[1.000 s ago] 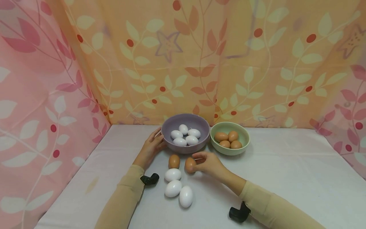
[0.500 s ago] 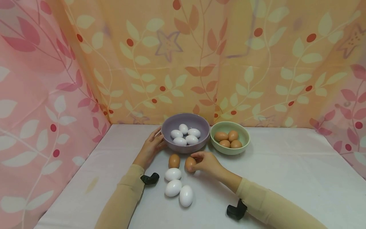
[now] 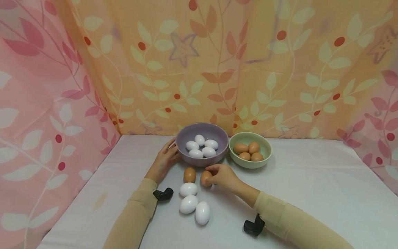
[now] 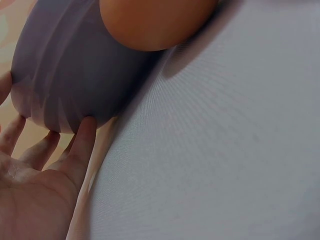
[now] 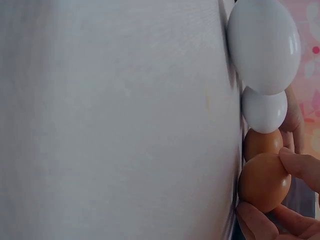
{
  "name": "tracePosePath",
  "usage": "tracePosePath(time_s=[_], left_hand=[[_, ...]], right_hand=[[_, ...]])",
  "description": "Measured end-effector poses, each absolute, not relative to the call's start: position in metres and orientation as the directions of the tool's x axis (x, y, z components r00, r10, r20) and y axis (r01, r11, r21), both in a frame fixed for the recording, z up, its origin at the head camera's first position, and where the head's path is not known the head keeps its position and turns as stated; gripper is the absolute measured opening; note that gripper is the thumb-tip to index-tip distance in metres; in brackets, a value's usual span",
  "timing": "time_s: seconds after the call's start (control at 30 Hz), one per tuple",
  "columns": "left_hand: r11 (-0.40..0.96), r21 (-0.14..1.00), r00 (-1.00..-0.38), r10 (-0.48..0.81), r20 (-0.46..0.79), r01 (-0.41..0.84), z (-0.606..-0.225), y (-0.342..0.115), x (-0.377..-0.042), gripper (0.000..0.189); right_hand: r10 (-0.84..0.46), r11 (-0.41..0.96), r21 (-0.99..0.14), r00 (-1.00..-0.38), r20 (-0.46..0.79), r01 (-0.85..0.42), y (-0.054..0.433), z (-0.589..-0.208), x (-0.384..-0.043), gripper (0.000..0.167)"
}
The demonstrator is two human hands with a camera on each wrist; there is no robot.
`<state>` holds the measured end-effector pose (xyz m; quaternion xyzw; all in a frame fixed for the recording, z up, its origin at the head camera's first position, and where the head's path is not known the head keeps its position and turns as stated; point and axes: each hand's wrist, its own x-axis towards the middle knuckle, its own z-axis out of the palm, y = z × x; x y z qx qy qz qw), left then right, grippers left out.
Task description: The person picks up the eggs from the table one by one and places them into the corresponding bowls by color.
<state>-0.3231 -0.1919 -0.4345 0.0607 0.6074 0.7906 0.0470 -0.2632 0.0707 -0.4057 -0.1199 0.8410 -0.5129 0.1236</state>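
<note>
My right hand (image 3: 226,178) pinches a brown egg (image 3: 206,179) that is at the tabletop, in front of the purple bowl; the right wrist view shows thumb and fingers on opposite sides of this egg (image 5: 265,182). Against the left outer wall of the purple bowl (image 3: 202,162) rest the fingertips of my left hand (image 3: 164,162), fingers spread and fairly straight. Several white eggs (image 3: 208,152) lie in that bowl. Another brown egg (image 3: 189,175) is on the table left of the pinched one, with white eggs (image 3: 188,204) in front of it.
To the right of the purple bowl stands a smaller green bowl (image 3: 252,165) with several brown eggs (image 3: 254,147) in it. A white cloth covers the table (image 3: 311,193). Patterned curtains (image 3: 217,69) rise behind and on both sides.
My right forearm and wrist have shifted slightly left and forward while the fingers stay on the brown egg. The left hand, bowls and other eggs hold their places.
</note>
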Motion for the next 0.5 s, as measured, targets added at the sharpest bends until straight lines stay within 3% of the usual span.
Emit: tracePosePath(time_s=[0.5], left_hand=[[-0.264,0.964,-0.989,0.141,0.037,-0.002,-0.435,-0.192,-0.323,0.058]], right_hand=[[-0.313,0.377,-0.924,-0.948,-0.063,-0.063,0.101,-0.388,-0.256,0.053]])
